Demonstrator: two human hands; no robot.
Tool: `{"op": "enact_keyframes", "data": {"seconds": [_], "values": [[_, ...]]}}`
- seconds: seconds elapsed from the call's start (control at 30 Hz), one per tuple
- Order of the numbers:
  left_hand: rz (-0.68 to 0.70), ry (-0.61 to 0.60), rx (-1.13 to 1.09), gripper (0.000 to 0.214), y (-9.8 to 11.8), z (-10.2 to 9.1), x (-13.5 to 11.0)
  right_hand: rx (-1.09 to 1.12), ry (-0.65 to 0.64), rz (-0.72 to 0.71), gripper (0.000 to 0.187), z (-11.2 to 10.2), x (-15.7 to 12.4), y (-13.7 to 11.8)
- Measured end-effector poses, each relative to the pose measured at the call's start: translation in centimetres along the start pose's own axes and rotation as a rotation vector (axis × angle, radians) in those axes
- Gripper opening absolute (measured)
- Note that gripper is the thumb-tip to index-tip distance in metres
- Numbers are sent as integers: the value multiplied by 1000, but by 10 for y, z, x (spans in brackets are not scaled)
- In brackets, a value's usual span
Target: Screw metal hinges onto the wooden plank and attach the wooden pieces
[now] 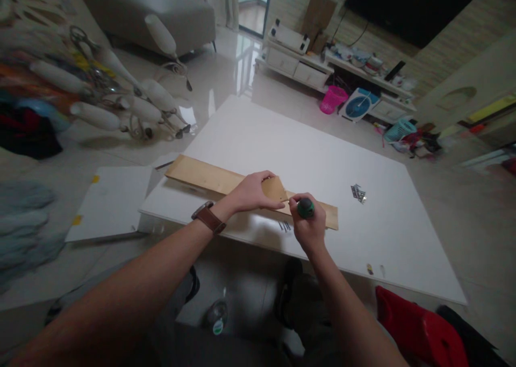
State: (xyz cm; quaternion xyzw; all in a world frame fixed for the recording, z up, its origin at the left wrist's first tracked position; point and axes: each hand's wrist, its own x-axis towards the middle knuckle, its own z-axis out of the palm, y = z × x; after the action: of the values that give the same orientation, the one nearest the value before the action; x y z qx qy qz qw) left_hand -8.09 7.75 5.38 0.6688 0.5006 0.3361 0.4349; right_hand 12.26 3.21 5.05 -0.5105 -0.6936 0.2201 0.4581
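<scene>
My left hand is closed round a small wooden block, thumb along its near side, over a long wooden board. In my right hand is a screwdriver with a dark green and black handle. Its tip side points left toward the block's right edge; the exact contact is too small to make out. Several dark screws lie on the white panel just below the board. Farther right on that panel is a small pile of metal hardware.
Two small items, one a yellowish piece, lie near the panel's front edge. A white board with yellow tape is at the left. White lamp-like pieces with cables lie on the floor. A red object stands at lower right.
</scene>
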Motion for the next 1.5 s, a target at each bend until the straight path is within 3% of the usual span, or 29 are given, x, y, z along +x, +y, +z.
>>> {"op": "enact_keyframes", "data": {"seconds": [0.27, 0.63, 1.5], "values": [[26, -12, 3, 73, -3, -4, -1, 32, -5, 14, 15, 5, 2, -4], [150, 72, -36, 78, -11, 1, 1, 49, 12, 35, 11, 1, 1, -6], [172, 84, 13, 85, -10, 0, 1, 32, -23, 59, 13, 1, 3, -6]]}}
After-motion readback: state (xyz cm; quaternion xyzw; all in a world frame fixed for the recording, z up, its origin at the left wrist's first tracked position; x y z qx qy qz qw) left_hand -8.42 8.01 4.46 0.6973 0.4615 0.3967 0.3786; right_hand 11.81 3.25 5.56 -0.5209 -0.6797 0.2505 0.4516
